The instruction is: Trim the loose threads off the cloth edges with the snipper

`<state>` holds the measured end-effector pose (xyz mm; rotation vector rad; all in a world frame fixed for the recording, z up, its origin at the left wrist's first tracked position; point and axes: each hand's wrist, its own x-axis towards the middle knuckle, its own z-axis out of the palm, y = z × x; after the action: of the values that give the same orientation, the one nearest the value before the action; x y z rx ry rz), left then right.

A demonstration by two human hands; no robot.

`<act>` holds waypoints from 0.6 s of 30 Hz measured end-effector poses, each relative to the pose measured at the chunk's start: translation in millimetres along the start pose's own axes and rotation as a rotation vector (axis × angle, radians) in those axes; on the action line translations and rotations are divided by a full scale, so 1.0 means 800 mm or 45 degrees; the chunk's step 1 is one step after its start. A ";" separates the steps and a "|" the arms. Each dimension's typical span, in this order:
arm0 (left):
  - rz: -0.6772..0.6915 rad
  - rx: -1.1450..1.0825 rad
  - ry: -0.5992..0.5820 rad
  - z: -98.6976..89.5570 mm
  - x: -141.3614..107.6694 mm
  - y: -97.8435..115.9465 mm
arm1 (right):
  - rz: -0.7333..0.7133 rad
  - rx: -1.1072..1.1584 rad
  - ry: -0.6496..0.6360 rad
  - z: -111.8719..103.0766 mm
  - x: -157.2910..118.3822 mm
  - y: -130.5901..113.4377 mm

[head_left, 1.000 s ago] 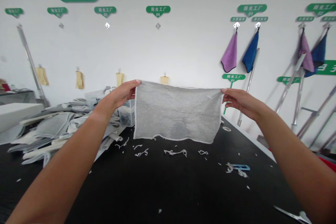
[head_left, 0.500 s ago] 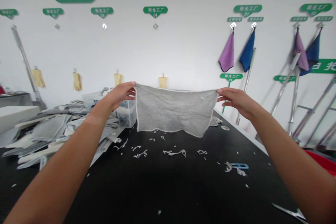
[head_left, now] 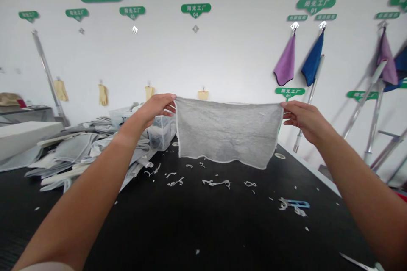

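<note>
A thin grey cloth [head_left: 225,131] with a white stitched edge hangs stretched between my two hands above the black table [head_left: 190,224]. My left hand [head_left: 157,108] pinches its upper left corner, the other fingers curled loosely behind. At the upper right corner, my right hand [head_left: 303,118] grips the cloth between thumb and forefinger. Its lower edge hangs wavy and free, the right lower corner dipping lowest. Below it, white thread scraps [head_left: 216,183] lie scattered on the table. Blue-handled thread snips [head_left: 297,203] rest to the right, beside more scraps.
Stacked grey and white cloths [head_left: 76,148] cover the table's left side, near a clear plastic box [head_left: 162,133] and a white box [head_left: 30,133]. Scissors [head_left: 356,261] lie at the lower right. Metal poles [head_left: 375,123] lean against the wall at right.
My hands have drawn slightly farther apart, and the cloth's top edge looks straighter and tauter. The whole view has turned a little to the left. Both corners stay held.
</note>
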<state>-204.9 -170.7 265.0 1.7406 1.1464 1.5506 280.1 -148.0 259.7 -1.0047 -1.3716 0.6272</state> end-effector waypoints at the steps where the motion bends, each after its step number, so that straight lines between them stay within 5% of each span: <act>1: 0.016 0.007 0.012 0.002 -0.001 0.005 | -0.004 -0.010 0.020 0.000 0.001 0.000; 9: 0.074 0.000 0.184 0.009 -0.005 0.033 | 0.035 -0.036 0.041 -0.002 0.002 -0.004; 18: 0.111 0.002 0.298 -0.001 0.006 0.025 | -0.033 -0.026 -0.088 0.016 -0.011 -0.030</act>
<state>-201.0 -176.3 284.5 1.6621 1.1949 1.8454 261.7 -163.9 275.3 -0.9879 -1.4522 0.6345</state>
